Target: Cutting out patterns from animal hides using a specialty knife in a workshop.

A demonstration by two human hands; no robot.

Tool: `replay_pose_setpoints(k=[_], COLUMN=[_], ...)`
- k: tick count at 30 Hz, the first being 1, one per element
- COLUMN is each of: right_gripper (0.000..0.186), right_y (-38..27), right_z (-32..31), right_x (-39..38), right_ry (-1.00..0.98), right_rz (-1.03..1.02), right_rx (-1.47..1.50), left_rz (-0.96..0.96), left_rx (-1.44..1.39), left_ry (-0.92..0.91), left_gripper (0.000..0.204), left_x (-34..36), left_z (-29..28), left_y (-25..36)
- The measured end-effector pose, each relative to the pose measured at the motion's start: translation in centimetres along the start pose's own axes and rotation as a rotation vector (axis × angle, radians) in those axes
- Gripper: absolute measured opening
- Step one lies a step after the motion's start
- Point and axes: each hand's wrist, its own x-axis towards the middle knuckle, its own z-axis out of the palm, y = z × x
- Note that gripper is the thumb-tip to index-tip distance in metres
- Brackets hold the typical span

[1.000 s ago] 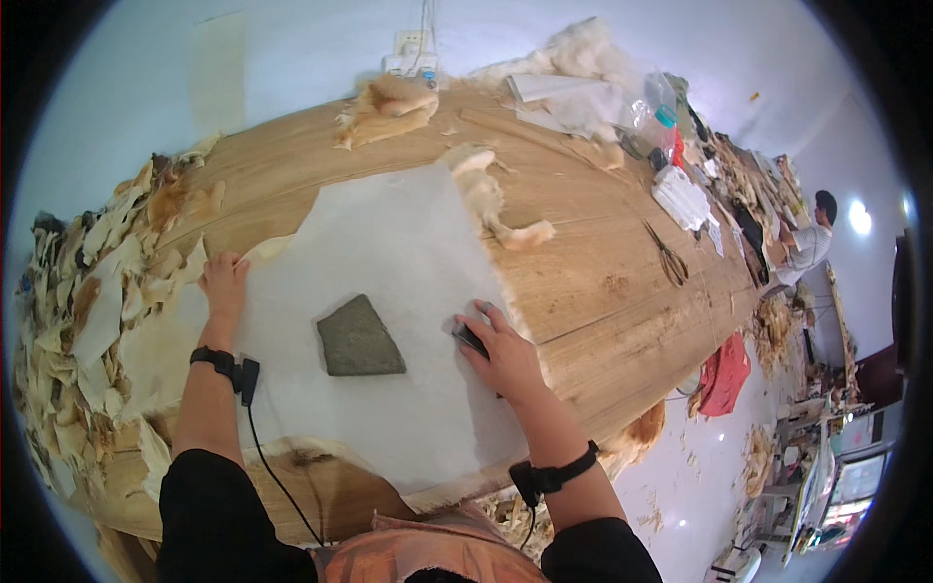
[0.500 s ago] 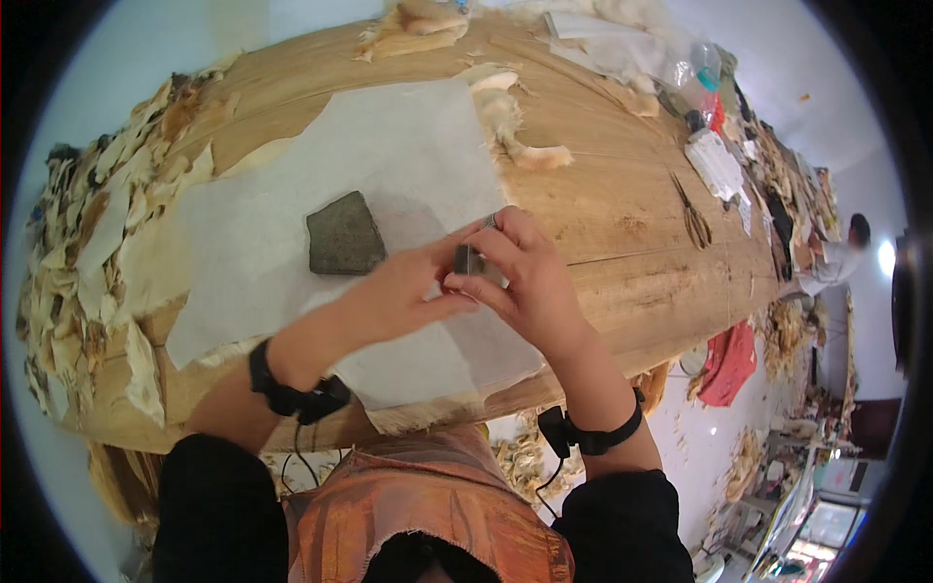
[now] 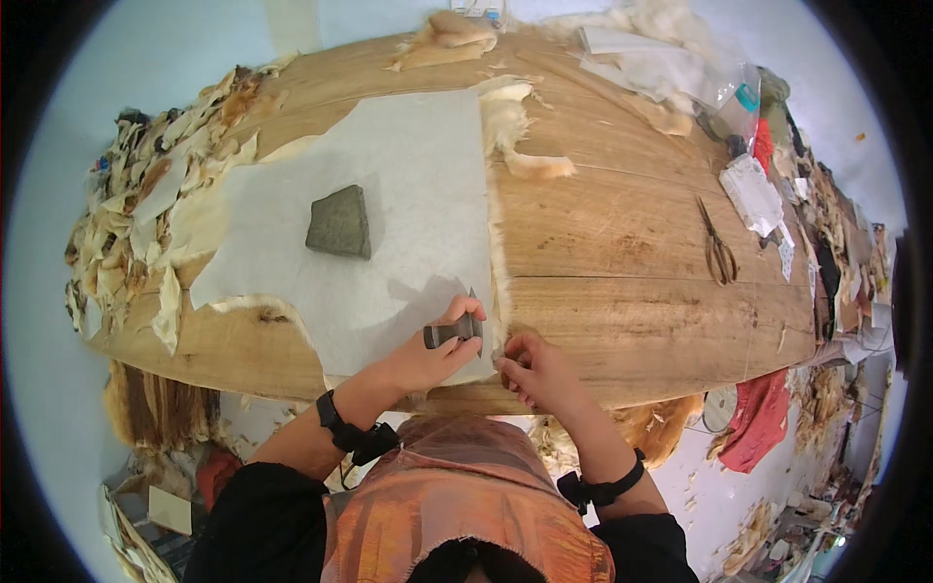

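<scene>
At the lower edge of the frame is an orange-brown apron (image 3: 457, 486). To its right, a pale floor (image 3: 705, 471) carries scattered tufts, with a red cloth (image 3: 758, 423) hanging by the counter (image 3: 622, 233). At bottom centre, the left hand (image 3: 420, 367) has its grip closed round a dark tool (image 3: 450, 333) with a thin blade, above the lower right part of a pale sheet (image 3: 413, 165). Beside it, the right hand (image 3: 540, 371) has its fingers curled near the sheet's edge; whether that grip holds anything, I cannot tell. A grey-green block (image 3: 340, 223) lies on the sheet, left of centre. The counter is brown, wood-grained and seamed, its edges bowed by the lens. Scissors (image 3: 719, 255) lie at right. Hide scraps (image 3: 160, 219) heap along the left; a fur strip (image 3: 510, 126) lies at upper centre. A light blue wall (image 3: 194, 49) closes the upper left.
</scene>
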Motion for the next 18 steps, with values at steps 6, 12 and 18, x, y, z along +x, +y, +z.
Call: replay_pose_setpoints(k=[6, 12, 18], right_gripper=[0.022, 0.024, 0.020], right_y=[1.2, 1.5, 2.5], right_z=[-0.3, -0.4, -0.2], right_x=[0.8, 1.0, 1.7], right_ry=[-0.095, -0.133, -0.113], right_rz=[-0.041, -0.039, -0.090], right_rx=[-0.011, 0.038, -0.004], left_rz=[0.055, 0.062, 0.214], left_rx=[0.033, 0.080, 0.217], left_ry=[0.029, 0.097, 0.159], left_gripper=[0.032, 0.029, 0.026], left_x=[-0.1, 0.1, 0.1], left_z=[1.3, 2.4, 3.2], left_y=[-0.3, 0.4, -1.0])
